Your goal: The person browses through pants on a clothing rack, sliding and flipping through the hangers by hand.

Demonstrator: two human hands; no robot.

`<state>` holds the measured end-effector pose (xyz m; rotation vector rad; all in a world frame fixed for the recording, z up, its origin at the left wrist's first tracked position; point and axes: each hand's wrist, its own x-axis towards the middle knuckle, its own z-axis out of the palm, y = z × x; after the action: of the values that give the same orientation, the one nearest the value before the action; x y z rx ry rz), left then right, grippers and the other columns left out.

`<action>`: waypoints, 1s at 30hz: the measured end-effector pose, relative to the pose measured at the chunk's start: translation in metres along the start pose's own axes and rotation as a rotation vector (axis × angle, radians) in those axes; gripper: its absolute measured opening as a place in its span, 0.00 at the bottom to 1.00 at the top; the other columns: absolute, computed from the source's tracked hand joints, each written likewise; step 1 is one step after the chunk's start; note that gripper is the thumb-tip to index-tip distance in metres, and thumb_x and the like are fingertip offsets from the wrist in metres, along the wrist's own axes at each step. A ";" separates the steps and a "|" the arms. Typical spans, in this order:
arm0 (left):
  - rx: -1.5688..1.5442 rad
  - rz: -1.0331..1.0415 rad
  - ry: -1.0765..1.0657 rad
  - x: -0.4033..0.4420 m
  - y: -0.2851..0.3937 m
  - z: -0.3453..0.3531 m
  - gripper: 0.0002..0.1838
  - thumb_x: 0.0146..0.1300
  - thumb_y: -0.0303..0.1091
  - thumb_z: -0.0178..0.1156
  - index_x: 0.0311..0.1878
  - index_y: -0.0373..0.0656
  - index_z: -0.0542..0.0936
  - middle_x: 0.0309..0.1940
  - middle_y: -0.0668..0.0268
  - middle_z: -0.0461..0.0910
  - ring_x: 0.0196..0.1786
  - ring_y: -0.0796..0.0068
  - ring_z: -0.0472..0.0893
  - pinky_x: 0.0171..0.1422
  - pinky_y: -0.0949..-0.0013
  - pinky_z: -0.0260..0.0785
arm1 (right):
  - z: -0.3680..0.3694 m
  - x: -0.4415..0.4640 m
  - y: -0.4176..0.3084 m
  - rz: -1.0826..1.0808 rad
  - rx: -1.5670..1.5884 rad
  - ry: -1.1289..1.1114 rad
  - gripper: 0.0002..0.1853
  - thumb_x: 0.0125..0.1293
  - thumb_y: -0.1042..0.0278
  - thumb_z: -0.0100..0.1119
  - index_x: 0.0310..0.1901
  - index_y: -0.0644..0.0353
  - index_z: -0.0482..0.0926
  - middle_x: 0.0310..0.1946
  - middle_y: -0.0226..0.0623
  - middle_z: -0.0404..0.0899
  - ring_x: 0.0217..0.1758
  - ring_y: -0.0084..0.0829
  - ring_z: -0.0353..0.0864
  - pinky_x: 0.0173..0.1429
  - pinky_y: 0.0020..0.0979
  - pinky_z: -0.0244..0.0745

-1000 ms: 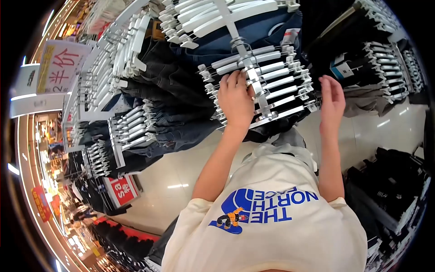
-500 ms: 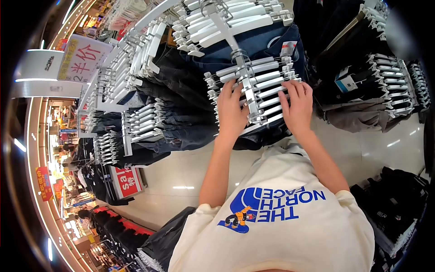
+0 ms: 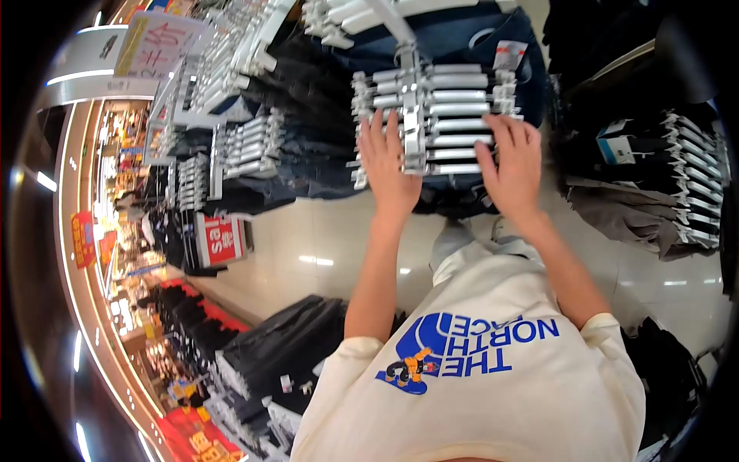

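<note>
White clip hangers (image 3: 459,105) hang in a tight row along a metal display bar (image 3: 413,115), with dark blue jeans (image 3: 454,46) beneath and behind them. My left hand (image 3: 391,165) lies over the hangers' left ends, fingers stretched forward and close to the bar. On the opposite side, my right hand (image 3: 513,165) rests at the right ends, thumb apart from the fingers. Both hands touch the hangers, and neither looks closed round one. The fingertips are partly lost among the clips.
More dark trousers on white hangers (image 3: 250,142) fill a rack to the left. At the right hang black and grey-brown trousers (image 3: 627,215). A red sale sign (image 3: 221,240) stands low at the left, and black clothes (image 3: 281,346) lie near my left elbow.
My view has turned slightly, so the hangers lie more level. The fingers of my left hand are straighter. My right hand stays at the right ends of the hangers.
</note>
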<state>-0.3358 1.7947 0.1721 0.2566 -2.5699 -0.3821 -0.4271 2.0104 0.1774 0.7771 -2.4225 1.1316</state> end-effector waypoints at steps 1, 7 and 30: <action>0.009 0.015 -0.004 0.003 -0.003 0.002 0.46 0.64 0.33 0.73 0.85 0.40 0.66 0.86 0.49 0.62 0.89 0.30 0.55 0.91 0.30 0.46 | -0.004 0.001 -0.001 0.015 0.032 -0.038 0.25 0.72 0.62 0.71 0.70 0.54 0.83 0.65 0.38 0.82 0.69 0.51 0.74 0.72 0.50 0.71; 0.099 -0.014 0.039 0.007 0.013 -0.001 0.33 0.74 0.29 0.69 0.79 0.35 0.71 0.80 0.49 0.71 0.86 0.33 0.63 0.89 0.36 0.54 | -0.016 -0.003 0.002 0.026 0.110 -0.080 0.25 0.73 0.62 0.71 0.70 0.53 0.83 0.68 0.36 0.81 0.71 0.49 0.74 0.74 0.49 0.70; 0.009 -0.005 0.263 -0.053 0.023 0.007 0.11 0.61 0.23 0.62 0.46 0.35 0.84 0.60 0.53 0.86 0.62 0.48 0.82 0.70 0.49 0.65 | -0.011 -0.016 0.005 0.020 0.197 -0.039 0.19 0.69 0.65 0.74 0.61 0.50 0.89 0.71 0.33 0.81 0.75 0.49 0.72 0.79 0.50 0.68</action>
<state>-0.2974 1.8318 0.1488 0.2957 -2.3132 -0.3164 -0.4163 2.0271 0.1734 0.8421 -2.3803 1.3907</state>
